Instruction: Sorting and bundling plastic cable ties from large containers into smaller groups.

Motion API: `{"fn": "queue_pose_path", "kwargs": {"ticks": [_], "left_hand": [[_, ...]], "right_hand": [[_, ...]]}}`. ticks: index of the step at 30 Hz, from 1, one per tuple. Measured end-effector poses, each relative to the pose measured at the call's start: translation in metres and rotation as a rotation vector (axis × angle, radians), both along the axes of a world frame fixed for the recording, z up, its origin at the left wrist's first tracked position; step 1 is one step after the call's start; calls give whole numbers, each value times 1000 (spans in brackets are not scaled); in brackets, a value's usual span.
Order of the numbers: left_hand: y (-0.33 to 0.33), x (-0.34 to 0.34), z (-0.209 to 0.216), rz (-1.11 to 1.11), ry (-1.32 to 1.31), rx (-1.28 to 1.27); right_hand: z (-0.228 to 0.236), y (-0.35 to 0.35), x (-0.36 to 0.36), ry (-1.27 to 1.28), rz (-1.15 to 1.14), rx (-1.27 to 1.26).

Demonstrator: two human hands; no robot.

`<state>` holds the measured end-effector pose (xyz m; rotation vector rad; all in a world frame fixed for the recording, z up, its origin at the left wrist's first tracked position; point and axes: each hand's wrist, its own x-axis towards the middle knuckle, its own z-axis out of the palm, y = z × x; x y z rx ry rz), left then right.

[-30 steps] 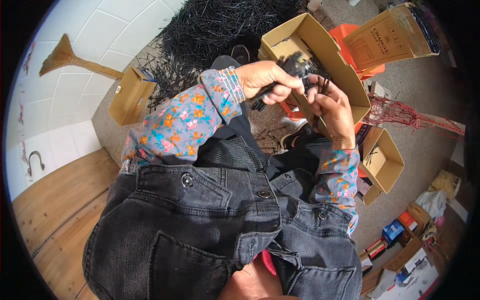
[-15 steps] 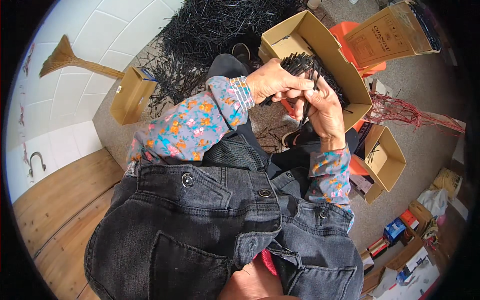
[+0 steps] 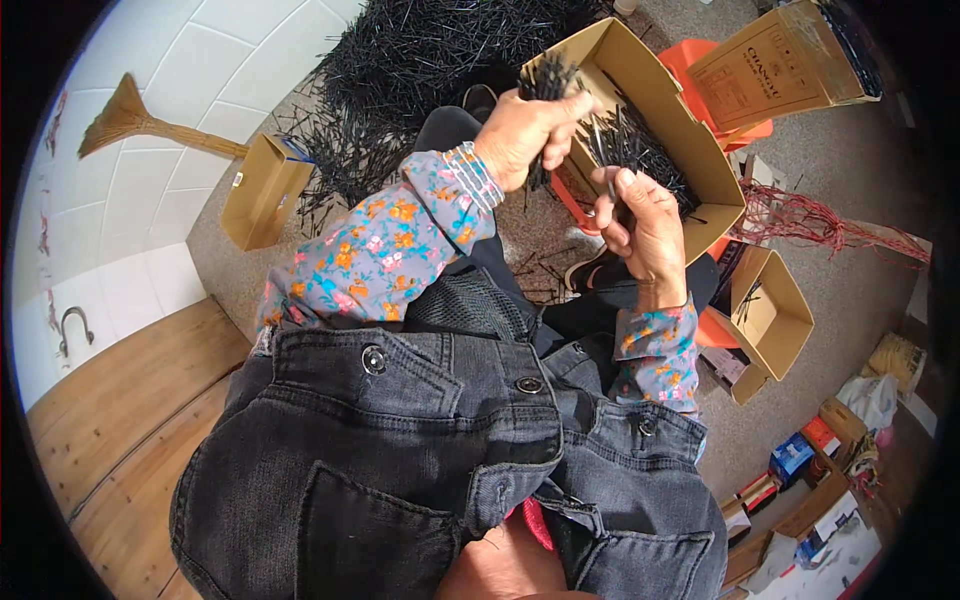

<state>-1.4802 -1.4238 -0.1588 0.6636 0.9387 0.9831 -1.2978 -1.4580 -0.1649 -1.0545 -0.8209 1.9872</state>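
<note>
My left hand (image 3: 516, 138) is closed round a bundle of thin black plastic strips (image 3: 546, 82), their ends standing up above the fingers and hanging below. My right hand (image 3: 650, 225) is curled round a slim tool with a shiny metal blade (image 3: 600, 148); the fingers hide its handle, so its exact kind cannot be told. Both hands are apart, at the near side of a long open cardboard box (image 3: 692, 128). Inside that box lie many loose black strips (image 3: 645, 155).
A big heap of black strips (image 3: 440, 50) covers the floor ahead. Smaller cardboard boxes stand at left (image 3: 240, 215) and right (image 3: 785, 325). Orange stools (image 3: 690, 58) sit under the boxes. Red wire (image 3: 800, 220) lies at right; a broom (image 3: 125, 115) leans at left.
My hands have come apart: the left moved up and left with the bundle, while the right shifted slightly down and left. The metal blade and the strips in the box now show.
</note>
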Motion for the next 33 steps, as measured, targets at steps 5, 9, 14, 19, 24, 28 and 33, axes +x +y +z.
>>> {"fn": "queue_pose_path", "kwargs": {"ticks": [5,9,14,19,24,28,33], "left_hand": [[6,-8,-1,115,-136,-62],[1,-5,-6,-38,-229,-106],[-4,2,0,-321,-206,-72],[-1,1,-5,-302,-331,-107],[21,-20,-8,-74,-589,-170],[28,-29,2,190,-378,-134],[8,-23,-14,-62,-358,-192]], "right_hand": [[3,-1,2,-34,30,26],[2,-1,3,149,112,-59],[1,2,3,407,189,-136],[5,-1,5,377,159,-163],[0,-3,11,279,180,-118],[11,-4,11,40,95,10],[13,3,10,-46,71,31]]}}
